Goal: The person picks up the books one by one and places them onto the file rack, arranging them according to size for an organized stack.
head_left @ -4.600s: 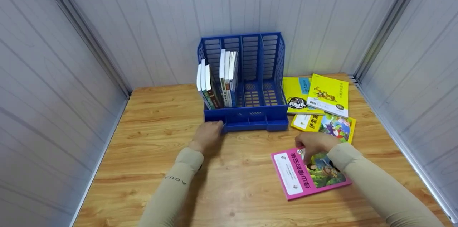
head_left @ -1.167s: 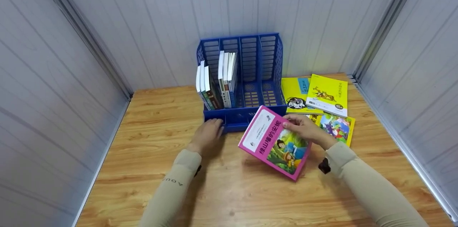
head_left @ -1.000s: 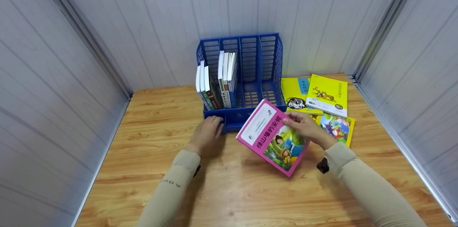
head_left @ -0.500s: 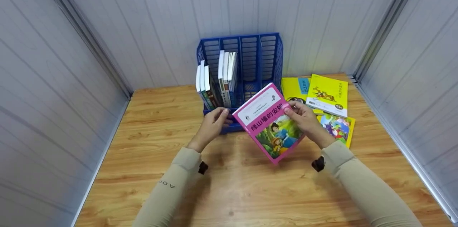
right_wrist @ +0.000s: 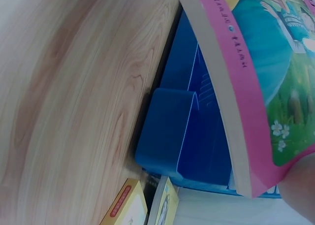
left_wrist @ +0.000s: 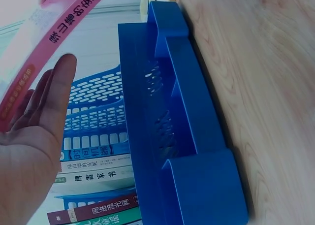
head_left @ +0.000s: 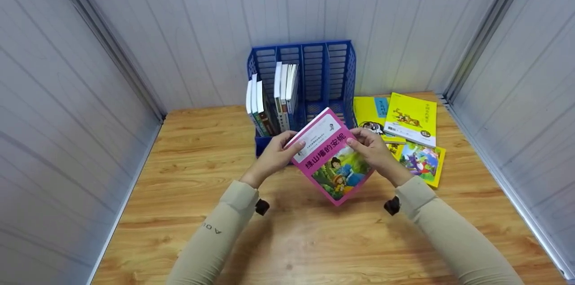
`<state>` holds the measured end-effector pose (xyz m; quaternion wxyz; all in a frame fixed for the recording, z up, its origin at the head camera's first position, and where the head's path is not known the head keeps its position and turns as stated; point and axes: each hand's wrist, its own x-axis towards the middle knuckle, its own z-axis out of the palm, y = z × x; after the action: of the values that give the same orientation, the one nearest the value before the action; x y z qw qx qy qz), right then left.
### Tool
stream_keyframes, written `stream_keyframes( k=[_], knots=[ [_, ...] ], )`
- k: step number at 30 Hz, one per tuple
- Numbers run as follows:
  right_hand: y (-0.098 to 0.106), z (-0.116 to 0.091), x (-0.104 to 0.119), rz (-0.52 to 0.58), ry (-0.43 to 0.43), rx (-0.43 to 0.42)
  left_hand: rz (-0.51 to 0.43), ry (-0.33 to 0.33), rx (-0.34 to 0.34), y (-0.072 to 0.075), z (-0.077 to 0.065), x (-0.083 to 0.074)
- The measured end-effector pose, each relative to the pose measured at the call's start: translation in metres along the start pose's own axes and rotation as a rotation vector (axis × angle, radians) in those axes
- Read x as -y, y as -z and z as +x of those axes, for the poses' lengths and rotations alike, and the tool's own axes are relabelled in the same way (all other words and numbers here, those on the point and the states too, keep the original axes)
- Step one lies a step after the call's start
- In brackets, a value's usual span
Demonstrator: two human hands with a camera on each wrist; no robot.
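Left hand [head_left: 273, 153] and right hand [head_left: 376, 152] both pinch the pink book [head_left: 330, 159], but one slack grip and it could clip the blue rack [head_left: 314, 82], tbh.

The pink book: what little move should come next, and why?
Perhaps turn the pink book onto its edge, spine facing out. The left hand and right hand hold it tilted, front cover up, before the blue rack, where the stored books stand upright with their spines facing out.
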<state>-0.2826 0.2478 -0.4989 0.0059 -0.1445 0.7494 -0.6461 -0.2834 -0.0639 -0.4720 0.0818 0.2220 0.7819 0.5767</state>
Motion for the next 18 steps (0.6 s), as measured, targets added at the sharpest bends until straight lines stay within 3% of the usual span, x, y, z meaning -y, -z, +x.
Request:
stream_keyframes(
  k=[10, 18],
  knots=[
    [-0.006, 0.004, 0.003, -0.016, -0.007, 0.019, -0.029, 0.006, 0.008, 0.000, -0.002, -0.007],
    [-0.008, 0.009, 0.012, -0.113, 0.047, 0.061, 0.076, -0.098, -0.071, 0.004, -0.008, -0.013]
  ],
)
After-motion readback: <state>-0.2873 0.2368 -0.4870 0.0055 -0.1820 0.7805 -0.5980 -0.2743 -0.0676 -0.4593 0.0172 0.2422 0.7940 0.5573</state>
